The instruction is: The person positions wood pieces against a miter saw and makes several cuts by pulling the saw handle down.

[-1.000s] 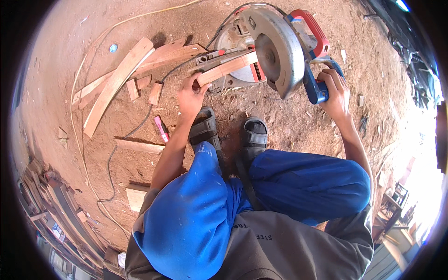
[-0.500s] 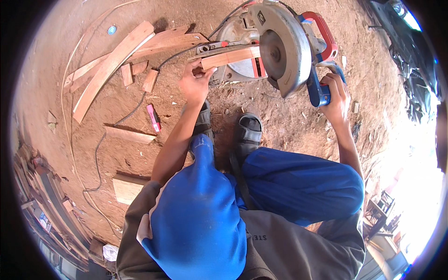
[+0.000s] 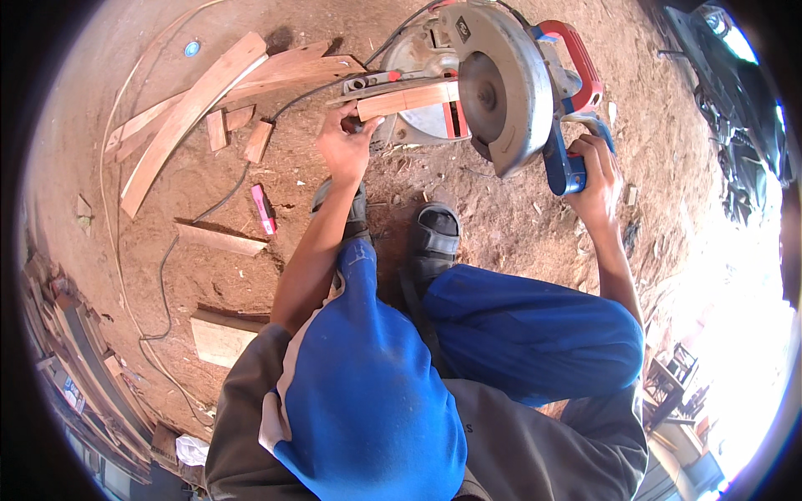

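A short wooden block [image 3: 407,100] lies across the base of a miter saw [image 3: 535,108]. My left hand [image 3: 346,144] pinches the block's left end between thumb and fingers. The block's right end reaches the saw's round blade and guard, where that end is partly hidden. On the right, my right hand [image 3: 596,177] is wrapped round the blue saw handle [image 3: 565,169]. The saw head is tilted up over the metal base [image 3: 424,125], which has a red slotted insert.
Long boards [image 3: 190,125] and small offcuts [image 3: 216,130] lie on the dirt floor to the left, with a pink marker-like object [image 3: 263,209]. A black cord [image 3: 238,185] winds among them. Stacked timber [image 3: 92,351] stands at far left; a dark vehicle-like shape [image 3: 731,100] is at far right.
The whole view has shifted slightly. Both hands keep their holds, the left on the wooden block and the right on the saw handle, with little visible movement of saw or block.
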A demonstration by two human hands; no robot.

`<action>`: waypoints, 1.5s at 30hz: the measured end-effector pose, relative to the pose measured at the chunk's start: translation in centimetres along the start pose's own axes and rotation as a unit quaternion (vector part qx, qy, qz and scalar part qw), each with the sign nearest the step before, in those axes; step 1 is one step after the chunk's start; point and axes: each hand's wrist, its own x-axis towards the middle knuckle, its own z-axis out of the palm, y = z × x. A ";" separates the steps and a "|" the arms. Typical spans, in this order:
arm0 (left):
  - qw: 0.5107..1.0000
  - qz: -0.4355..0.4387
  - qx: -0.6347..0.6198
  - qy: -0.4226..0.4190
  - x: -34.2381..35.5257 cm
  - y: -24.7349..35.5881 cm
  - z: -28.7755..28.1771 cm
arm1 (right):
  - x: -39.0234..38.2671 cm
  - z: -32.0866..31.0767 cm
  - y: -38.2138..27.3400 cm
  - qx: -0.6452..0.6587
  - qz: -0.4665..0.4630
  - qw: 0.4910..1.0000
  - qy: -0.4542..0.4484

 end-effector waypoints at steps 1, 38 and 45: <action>1.000 0.005 0.014 0.000 0.0 0.1 0.1 | -0.1 0.0 0.0 0.003 0.007 1.000 0.000; 0.962 0.239 0.130 0.005 0.9 -1.0 -0.1 | -0.8 0.7 0.1 0.008 0.008 1.000 0.008; 0.963 0.237 0.131 -0.007 1.1 -1.0 0.0 | -0.9 0.8 0.1 0.008 0.008 1.000 0.015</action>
